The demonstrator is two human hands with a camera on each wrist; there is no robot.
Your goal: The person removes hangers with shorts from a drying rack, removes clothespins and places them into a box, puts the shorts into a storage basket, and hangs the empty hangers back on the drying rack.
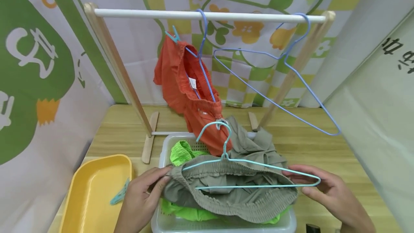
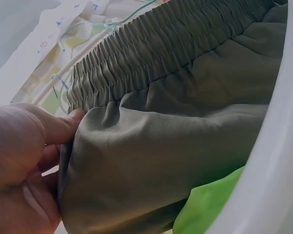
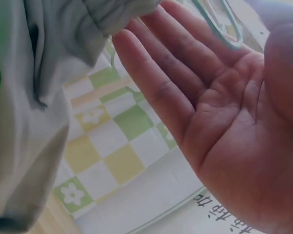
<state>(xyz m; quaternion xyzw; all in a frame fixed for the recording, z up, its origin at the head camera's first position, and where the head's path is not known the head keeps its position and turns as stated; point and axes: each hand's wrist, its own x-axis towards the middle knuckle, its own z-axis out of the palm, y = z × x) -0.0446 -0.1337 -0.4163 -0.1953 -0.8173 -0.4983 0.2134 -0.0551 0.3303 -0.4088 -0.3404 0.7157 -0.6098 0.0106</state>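
Observation:
Grey-green elastic-waist pants [image 1: 239,204] lie over a white basket, waistband spread open and facing up. A mint-green hanger [image 1: 258,187] sits with its left part inside the waistband; its right end sticks out past the fabric. My left hand [image 1: 142,195] pinches the left side of the waistband between thumb and fingers, also seen in the left wrist view. My right hand [image 1: 330,190] is at the hanger's right end. In the right wrist view its fingers [image 3: 185,53] are extended, the fingertips touching the waistband edge, the thumb apart.
Red shorts [image 1: 174,78] hang by a blue hanger and a clip from the rack's white rod [image 1: 145,14]. Another blue hanger [image 1: 258,92] hangs bare at right. Bright green cloth [image 1: 182,152] lies in the white basket [image 1: 155,218]. A yellow tray [image 1: 87,197] holds a teal clip [image 1: 119,193].

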